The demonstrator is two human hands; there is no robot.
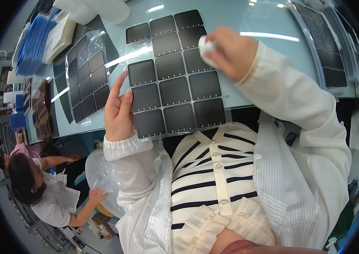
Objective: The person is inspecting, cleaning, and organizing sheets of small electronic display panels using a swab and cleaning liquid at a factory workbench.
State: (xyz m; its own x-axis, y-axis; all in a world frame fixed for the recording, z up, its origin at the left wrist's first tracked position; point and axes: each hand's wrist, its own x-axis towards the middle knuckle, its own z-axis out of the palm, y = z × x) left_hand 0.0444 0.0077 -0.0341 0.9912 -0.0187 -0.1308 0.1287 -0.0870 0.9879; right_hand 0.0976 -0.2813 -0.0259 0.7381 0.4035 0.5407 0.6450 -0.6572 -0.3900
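A clear plastic sheet with rows of dark rounded rectangular panels [175, 90] lies in front of me on the glass-topped table, its near end reaching past the table's front edge. My left hand [119, 111] grips the sheet's left edge, the thumb next to the panels and the fingers pointing away from me. In my right hand [234, 53] is a small white wad [207, 51], perhaps a cloth or wipe, held over the right column of panels. That hand is smeared by motion, and whether the wad touches the sheet I cannot tell.
To the left lies another sheet of dark panels [87, 78] in clear film. Behind it are a stack of blue sheets [33, 44] and white rolls [107, 9]. More panel sheets [329, 53] are stacked at the far right. A co-worker [54, 186] sits at the lower left.
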